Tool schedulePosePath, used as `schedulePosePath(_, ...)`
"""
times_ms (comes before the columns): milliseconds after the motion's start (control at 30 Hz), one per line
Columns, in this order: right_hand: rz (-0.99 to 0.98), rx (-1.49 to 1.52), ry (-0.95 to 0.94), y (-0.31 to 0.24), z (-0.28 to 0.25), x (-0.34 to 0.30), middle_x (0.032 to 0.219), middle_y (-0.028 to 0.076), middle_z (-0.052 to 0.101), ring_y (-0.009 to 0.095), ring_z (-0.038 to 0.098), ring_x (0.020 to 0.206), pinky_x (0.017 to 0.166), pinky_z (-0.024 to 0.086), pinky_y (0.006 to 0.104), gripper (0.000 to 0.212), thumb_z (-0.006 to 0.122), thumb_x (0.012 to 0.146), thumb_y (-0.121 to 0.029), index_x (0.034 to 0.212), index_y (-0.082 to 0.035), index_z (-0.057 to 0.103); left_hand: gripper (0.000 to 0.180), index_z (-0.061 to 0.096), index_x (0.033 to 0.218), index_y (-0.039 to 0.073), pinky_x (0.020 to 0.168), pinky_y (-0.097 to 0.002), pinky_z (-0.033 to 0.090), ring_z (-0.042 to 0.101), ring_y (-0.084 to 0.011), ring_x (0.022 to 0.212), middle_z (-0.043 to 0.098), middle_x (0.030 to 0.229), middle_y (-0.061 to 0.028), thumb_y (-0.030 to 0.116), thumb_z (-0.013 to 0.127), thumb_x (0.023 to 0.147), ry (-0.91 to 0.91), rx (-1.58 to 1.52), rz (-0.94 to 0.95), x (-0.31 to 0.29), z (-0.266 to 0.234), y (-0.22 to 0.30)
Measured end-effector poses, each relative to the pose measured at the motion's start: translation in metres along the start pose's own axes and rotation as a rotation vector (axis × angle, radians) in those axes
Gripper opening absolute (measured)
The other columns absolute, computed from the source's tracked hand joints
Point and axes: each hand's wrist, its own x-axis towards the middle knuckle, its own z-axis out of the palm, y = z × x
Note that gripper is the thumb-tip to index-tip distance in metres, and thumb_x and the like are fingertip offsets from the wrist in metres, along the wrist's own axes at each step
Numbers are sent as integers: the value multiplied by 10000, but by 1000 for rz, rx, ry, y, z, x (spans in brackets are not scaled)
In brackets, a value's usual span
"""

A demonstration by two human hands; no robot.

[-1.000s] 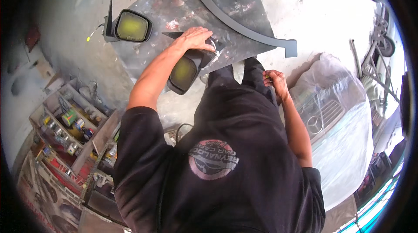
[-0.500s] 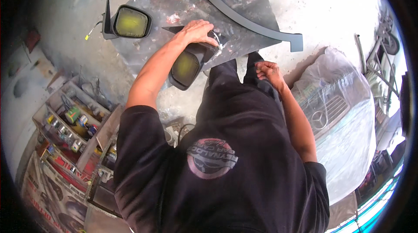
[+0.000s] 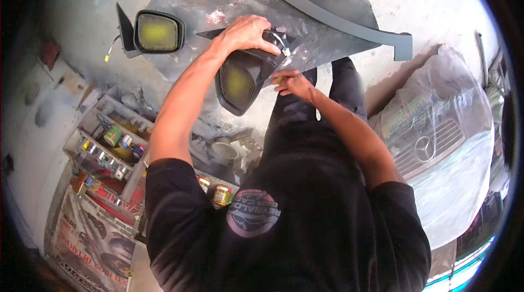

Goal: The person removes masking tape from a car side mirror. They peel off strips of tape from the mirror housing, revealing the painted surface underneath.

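Now black side mirror being steadied, left hand clamped over housing; right hand pinched on small piece beside it. Housing best kept braced, unmoving.

My left hand covers the top of the black car side mirror with yellowish glass, hiding my fingertips behind its housing. Something small sits in my right hand, too tiny to identify. The long grey plastic trim strip runs off the top edge.
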Motion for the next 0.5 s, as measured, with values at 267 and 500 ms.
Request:
schedulePosePath(267, -12, 342, -83, 29, 15, 47, 1171, 145, 679, 284, 693, 1103, 903, 615, 448, 325, 655, 941, -117, 1214, 53, 609, 610, 683, 796, -30, 692, -451, 505, 662, -348, 782, 675, 805, -162, 558, 826, 714, 67, -17, 40, 22, 12, -35)
schedulePosePath(500, 99, 600, -15, 71, 13, 74, 1226, 163, 639, 367, 641, 1154, 962, 578, 493, 420, 668, 933, -133, 1314, -5, 548, 596, 692, 769, -28, 665, -460, 498, 641, -372, 716, 662, 753, -181, 553, 818, 719, 93, 18, 26, 23, 12, -42)
